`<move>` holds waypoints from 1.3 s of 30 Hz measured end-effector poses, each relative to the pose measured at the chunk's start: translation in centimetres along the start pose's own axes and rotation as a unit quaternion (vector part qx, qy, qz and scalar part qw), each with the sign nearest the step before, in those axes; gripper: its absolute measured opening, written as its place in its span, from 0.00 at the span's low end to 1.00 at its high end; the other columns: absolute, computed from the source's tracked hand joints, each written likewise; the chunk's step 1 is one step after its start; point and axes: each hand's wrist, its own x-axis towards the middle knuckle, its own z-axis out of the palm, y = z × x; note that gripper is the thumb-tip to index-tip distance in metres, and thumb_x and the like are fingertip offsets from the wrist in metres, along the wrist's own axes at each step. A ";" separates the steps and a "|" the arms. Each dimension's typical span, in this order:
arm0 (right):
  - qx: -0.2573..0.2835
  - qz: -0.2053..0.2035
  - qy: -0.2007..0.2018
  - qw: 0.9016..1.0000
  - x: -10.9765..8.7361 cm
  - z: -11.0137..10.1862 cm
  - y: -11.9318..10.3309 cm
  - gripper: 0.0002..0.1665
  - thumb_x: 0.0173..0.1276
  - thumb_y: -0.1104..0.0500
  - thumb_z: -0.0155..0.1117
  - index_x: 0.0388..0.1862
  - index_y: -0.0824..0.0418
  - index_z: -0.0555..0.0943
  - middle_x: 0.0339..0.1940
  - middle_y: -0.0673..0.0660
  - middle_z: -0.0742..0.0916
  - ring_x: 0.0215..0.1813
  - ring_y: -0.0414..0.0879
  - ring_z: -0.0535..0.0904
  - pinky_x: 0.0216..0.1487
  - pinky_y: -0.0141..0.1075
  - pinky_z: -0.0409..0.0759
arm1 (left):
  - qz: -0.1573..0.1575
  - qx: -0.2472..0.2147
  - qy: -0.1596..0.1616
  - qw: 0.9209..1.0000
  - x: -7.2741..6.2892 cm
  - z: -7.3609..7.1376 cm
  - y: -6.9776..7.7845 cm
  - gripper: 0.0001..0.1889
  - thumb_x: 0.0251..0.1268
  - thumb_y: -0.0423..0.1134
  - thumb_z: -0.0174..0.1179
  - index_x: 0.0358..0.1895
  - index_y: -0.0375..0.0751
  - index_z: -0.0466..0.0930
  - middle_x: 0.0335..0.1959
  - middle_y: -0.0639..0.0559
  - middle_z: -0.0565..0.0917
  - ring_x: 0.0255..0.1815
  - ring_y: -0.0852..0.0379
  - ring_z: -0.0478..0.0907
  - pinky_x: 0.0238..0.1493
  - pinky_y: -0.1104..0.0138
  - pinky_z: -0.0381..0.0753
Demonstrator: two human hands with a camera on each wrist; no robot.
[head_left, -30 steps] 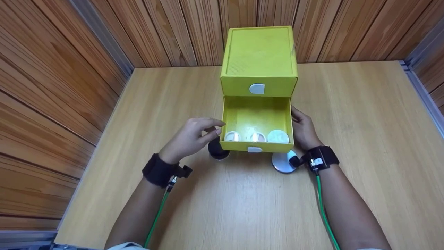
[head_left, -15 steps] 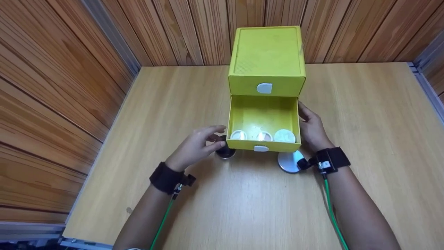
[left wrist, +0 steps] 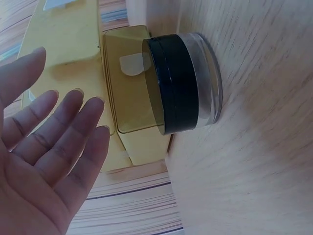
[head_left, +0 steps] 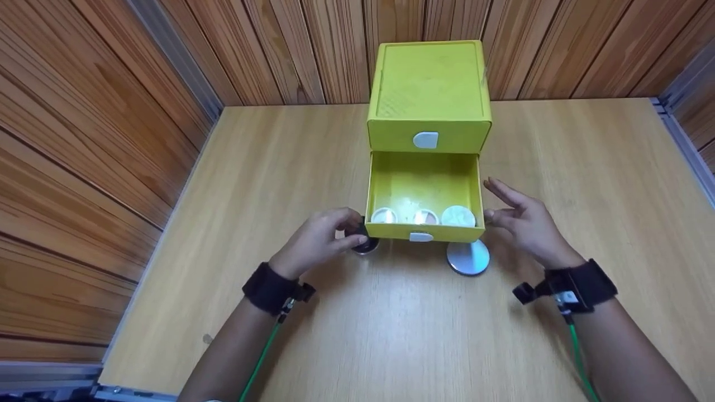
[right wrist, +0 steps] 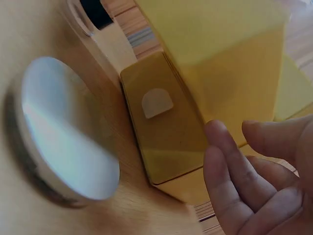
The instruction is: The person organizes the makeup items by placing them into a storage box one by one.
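Observation:
A yellow drawer cabinet [head_left: 430, 84] stands on the table with one drawer [head_left: 424, 173] pulled out. Along the front of that drawer lie two small round white pieces [head_left: 384, 216] and a larger pale disc [head_left: 458, 216]. My left hand [head_left: 321, 240] hovers at the drawer's left front corner, beside a clear jar with a black lid [left wrist: 176, 83]; in the left wrist view its relaxed fingers are apart from the jar. To the right of the drawer is my right hand [head_left: 528, 226], its fingers loosely extended and holding nothing. A round silver-topped container [head_left: 468, 258] sits below the drawer's right front corner.
A lower drawer with a white tab [right wrist: 157, 103] is closed beneath the pulled-out one. Wood-slat walls [head_left: 313, 50] enclose the table [head_left: 380, 329] at the back and sides. Each wrist wears a black strap with a green cable [head_left: 581, 357].
My right hand has left the drawer's side and shifted right and toward me. The left hand has come down from the drawer's left edge toward the black-lidded jar.

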 end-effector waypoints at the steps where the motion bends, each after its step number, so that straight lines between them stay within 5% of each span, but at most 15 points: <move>1: -0.020 -0.002 0.001 1.000 -0.5 0.0 -0.3 0.39 0.73 0.63 0.59 0.78 0.52 0.56 0.76 0.56 0.63 0.47 0.48 0.84 0.52 0.32 0.79 | 0.005 0.007 0.002 1.000 -0.1 0.0 0.1 0.12 0.62 0.43 0.67 0.44 0.41 0.82 0.37 0.56 0.84 0.39 0.64 0.80 0.46 0.65 0.80; 5: -0.135 -0.036 0.026 0.990 -2.6 0.2 -1.1 0.34 0.73 0.58 0.61 0.75 0.57 0.63 0.68 0.58 0.75 0.48 0.47 0.84 0.48 0.25 0.78 | 0.022 0.030 0.003 0.999 -0.3 0.2 0.3 0.10 0.63 0.45 0.67 0.41 0.43 0.84 0.34 0.61 0.82 0.37 0.66 0.77 0.42 0.69 0.78; 12: -0.320 -0.152 0.065 0.933 -4.8 0.9 -0.9 0.13 0.65 0.62 0.69 0.48 0.64 0.86 0.42 0.53 0.89 0.41 0.44 0.84 0.38 0.20 0.77 | 0.004 0.077 -0.010 0.997 -0.3 0.6 0.4 0.11 0.63 0.48 0.66 0.41 0.46 0.85 0.31 0.65 0.81 0.34 0.68 0.76 0.38 0.68 0.78; 16: -0.352 -0.183 0.048 0.917 -5.0 1.4 -0.8 0.14 0.58 0.62 0.76 0.44 0.63 0.87 0.37 0.51 0.89 0.37 0.42 0.84 0.36 0.33 0.82 | 0.002 0.107 -0.011 0.994 0.1 1.0 0.3 0.11 0.63 0.50 0.66 0.39 0.47 0.86 0.30 0.64 0.81 0.32 0.68 0.76 0.34 0.71 0.77; 21: -0.365 -0.196 0.039 0.909 -4.7 2.0 -0.9 0.15 0.57 0.58 0.77 0.41 0.63 0.88 0.35 0.52 0.89 0.36 0.44 0.85 0.34 0.43 0.84 | 0.014 0.138 -0.005 0.990 0.4 1.3 0.1 0.12 0.64 0.51 0.65 0.35 0.47 0.85 0.27 0.63 0.79 0.27 0.66 0.74 0.27 0.72 0.75; 25: -0.380 -0.232 0.041 0.894 -4.3 2.2 -1.0 0.11 0.57 0.59 0.77 0.37 0.62 0.88 0.33 0.52 0.89 0.32 0.43 0.85 0.30 0.40 0.84 | 0.034 0.165 0.004 0.986 0.6 1.5 0.0 0.12 0.65 0.50 0.64 0.33 0.45 0.85 0.25 0.62 0.78 0.24 0.65 0.72 0.24 0.73 0.73; 31: -0.402 -0.314 0.058 0.858 -3.8 2.5 -1.1 0.12 0.51 0.65 0.79 0.36 0.61 0.88 0.30 0.51 0.89 0.29 0.39 0.83 0.26 0.33 0.81 | 0.075 0.182 0.027 0.980 0.7 1.6 -0.1 0.11 0.66 0.45 0.64 0.30 0.43 0.84 0.22 0.60 0.77 0.20 0.64 0.71 0.20 0.73 0.71; 39: -0.420 -0.332 0.064 0.842 -3.5 2.7 -1.5 0.09 0.54 0.65 0.77 0.34 0.62 0.87 0.28 0.52 0.88 0.28 0.41 0.83 0.25 0.34 0.81 | 0.101 0.196 0.038 0.975 0.7 1.4 0.0 0.11 0.67 0.43 0.63 0.27 0.43 0.82 0.20 0.60 0.76 0.19 0.64 0.69 0.19 0.73 0.70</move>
